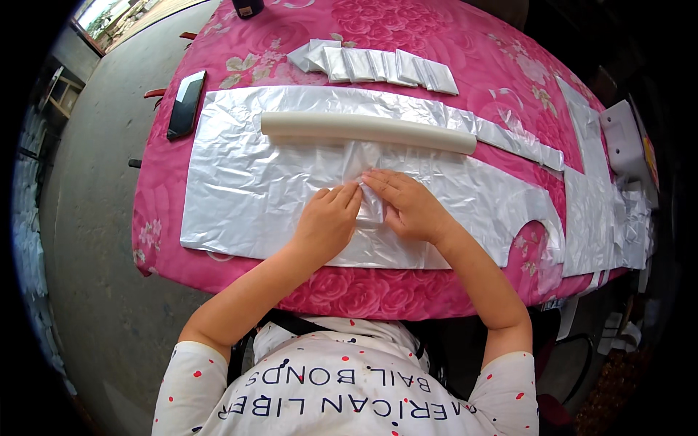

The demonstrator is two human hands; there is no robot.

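Observation:
A white plastic apron, or a stack of them, lies flat and wrinkled, with a strap and a curved cutout at its right end. On its middle is a small folded plastic sheet. My left hand has its fingers bent and pressed together at the lower left of this folded sheet. Across from it, my right hand pinches the sheet, its fingertips nearly touching those of the left. Part of the sheet is hidden under my fingers. Just beyond both hands, a long cream-coloured tube lies crosswise on the apron.
Several folded plastic packets overlap in a row at the back. A black phone lies at the left edge of the pink floral tablecloth. More plastic sheets hang over the right edge, near a white box-like object. A dark container stands far left.

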